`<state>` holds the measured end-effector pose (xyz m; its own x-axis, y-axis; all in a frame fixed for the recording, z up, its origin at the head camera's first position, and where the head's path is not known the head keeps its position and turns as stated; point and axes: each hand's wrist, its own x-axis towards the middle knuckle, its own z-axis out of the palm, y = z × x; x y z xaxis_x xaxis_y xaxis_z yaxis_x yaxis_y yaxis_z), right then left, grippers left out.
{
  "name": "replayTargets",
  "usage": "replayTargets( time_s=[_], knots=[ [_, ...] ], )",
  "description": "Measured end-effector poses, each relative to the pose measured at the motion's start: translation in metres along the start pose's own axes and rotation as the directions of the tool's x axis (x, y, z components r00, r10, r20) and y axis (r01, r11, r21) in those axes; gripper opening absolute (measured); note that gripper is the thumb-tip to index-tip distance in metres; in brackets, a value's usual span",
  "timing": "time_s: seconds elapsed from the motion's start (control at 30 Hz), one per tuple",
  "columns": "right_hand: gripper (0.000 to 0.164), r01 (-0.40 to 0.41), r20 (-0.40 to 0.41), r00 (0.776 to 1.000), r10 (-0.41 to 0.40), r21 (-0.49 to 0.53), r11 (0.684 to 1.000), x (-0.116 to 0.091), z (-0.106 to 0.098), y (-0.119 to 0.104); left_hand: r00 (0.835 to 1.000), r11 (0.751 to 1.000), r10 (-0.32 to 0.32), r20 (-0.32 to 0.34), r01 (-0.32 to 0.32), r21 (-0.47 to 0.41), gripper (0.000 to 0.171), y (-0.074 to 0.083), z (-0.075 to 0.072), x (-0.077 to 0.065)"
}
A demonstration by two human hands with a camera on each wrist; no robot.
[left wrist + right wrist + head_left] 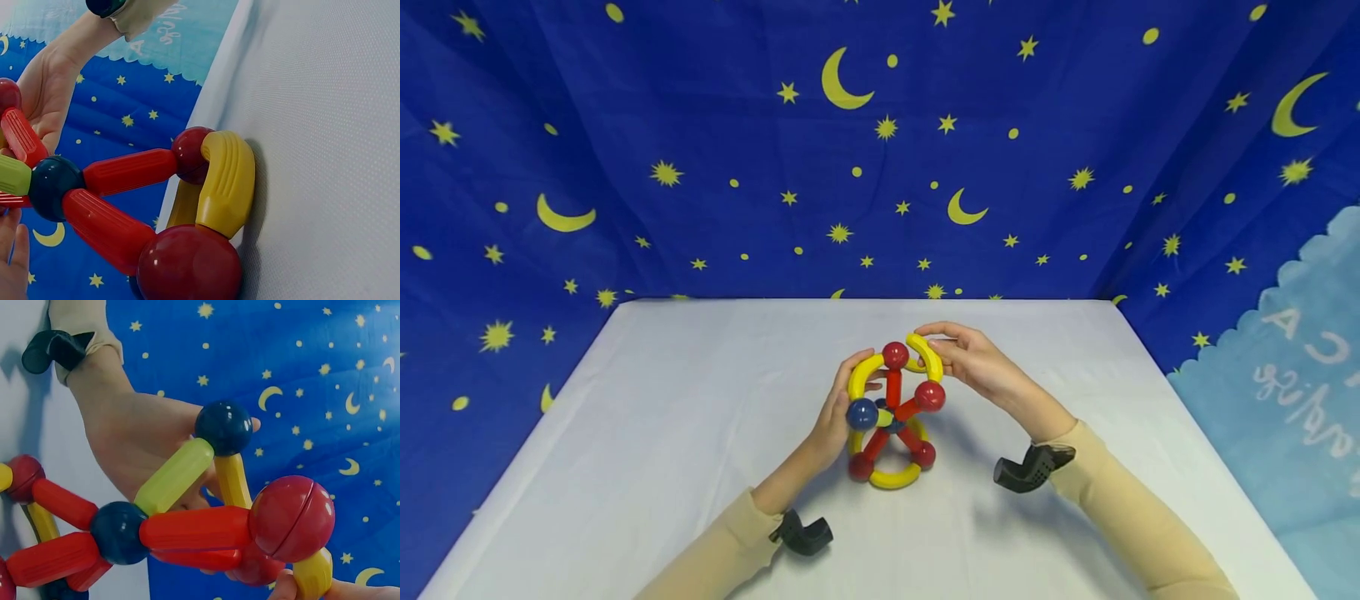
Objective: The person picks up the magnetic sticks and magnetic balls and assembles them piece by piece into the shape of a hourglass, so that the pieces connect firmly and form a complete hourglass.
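Observation:
A wheel-like magnetic ball-and-stick structure stands on the table. Straight red rods (893,388) and a light green rod (175,476) fan out from a dark blue centre ball (119,532). Around its rim are red balls (930,396), a blue ball (862,414) and yellow curved rods (895,478). My left hand (833,421) holds the structure at its left side, fingers partly hidden behind it. At the upper right, my right hand (973,358) pinches a yellow curved rod (931,357). The rod's lower end meets a red ball; its upper end appears apart from the top red ball (895,355).
A white cloth covers the table (700,417). Behind and beside it hangs a blue curtain (737,125) with yellow moons and stars. Light blue lettered fabric (1285,400) hangs at the right. Each wrist bears a black camera mount (1030,468).

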<state>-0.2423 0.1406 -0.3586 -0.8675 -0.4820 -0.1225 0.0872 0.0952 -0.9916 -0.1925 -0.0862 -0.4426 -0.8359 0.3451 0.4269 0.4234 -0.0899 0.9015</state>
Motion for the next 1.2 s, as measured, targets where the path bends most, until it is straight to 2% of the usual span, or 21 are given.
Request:
replayTargets(
  time_s=[0.1,0.43,0.57,0.73,0.87,1.0,1.1,1.2],
  knots=[
    [0.038,-0.016,0.005,1.0,0.016,-0.005,1.0,0.0,-0.002,0.002,1.0,1.0,0.016,-0.009,-0.016,0.003,0.079,0.001,-0.001,0.0],
    [0.041,-0.035,0.124,0.992,0.034,0.007,0.999,0.006,-0.01,0.012,0.999,0.999,0.033,-0.027,-0.033,-0.008,0.079,-0.002,-0.004,-0.001],
    [0.038,-0.055,0.123,0.991,0.051,0.029,0.998,0.008,-0.009,0.015,0.999,0.999,0.037,-0.029,-0.038,-0.009,0.076,-0.006,-0.006,-0.001],
    [0.036,-0.07,0.034,0.997,0.069,0.036,0.997,0.012,-0.009,0.02,0.997,0.997,0.078,-0.012,-0.078,-0.019,0.074,-0.008,-0.011,-0.001],
    [0.039,-0.074,-0.114,0.992,0.06,-0.128,0.989,0.028,-0.011,0.034,0.994,0.993,0.109,0.007,-0.108,-0.051,0.077,-0.009,-0.014,0.001],
    [0.032,-0.096,-0.263,0.965,0.016,-0.295,0.951,0.049,-0.013,0.056,0.994,0.988,0.105,0.036,-0.1,-0.121,0.082,-0.01,-0.017,0.003],
    [0.028,-0.097,-0.292,0.957,-0.01,-0.351,0.931,0.066,-0.016,0.074,0.995,0.986,0.076,0.068,-0.065,-0.151,0.087,-0.008,-0.019,0.005],
    [0.03,-0.111,-0.274,0.962,-0.007,-0.415,0.903,0.08,-0.018,0.087,0.992,0.986,0.069,0.102,-0.053,-0.156,0.093,-0.007,-0.021,0.006]
  ],
)
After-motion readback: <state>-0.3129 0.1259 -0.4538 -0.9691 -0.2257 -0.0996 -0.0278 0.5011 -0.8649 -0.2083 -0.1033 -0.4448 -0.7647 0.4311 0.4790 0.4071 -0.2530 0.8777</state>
